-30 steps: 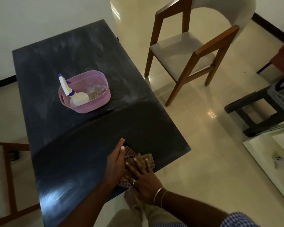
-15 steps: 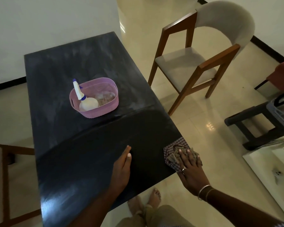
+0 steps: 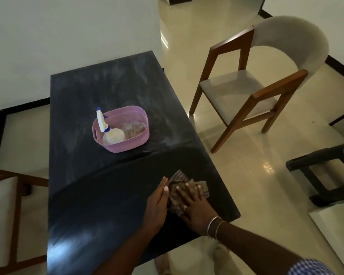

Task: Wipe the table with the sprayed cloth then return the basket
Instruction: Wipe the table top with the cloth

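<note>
A checked cloth (image 3: 177, 176) lies bunched on the near right part of the black table (image 3: 111, 195). My right hand (image 3: 195, 205) presses flat on the cloth, fingers spread. My left hand (image 3: 157, 203) rests flat on the table, its edge touching the cloth's left side. The near half of the tabletop looks dark and clean; the far half is dusty and streaked. A pink basket (image 3: 136, 139) stands mid-table on the dusty part, holding a white spray bottle (image 3: 107, 133) with a blue collar and some crumpled material.
A wooden chair (image 3: 252, 92) with a grey seat stands on the floor right of the table. Another chair (image 3: 6, 205) is at the left edge. A dark stool (image 3: 316, 175) sits at far right. The wall runs behind the table.
My right hand has slid the cloth from the table's right edge back leftwards to my left hand. The left hand has stayed flat on the table.
</note>
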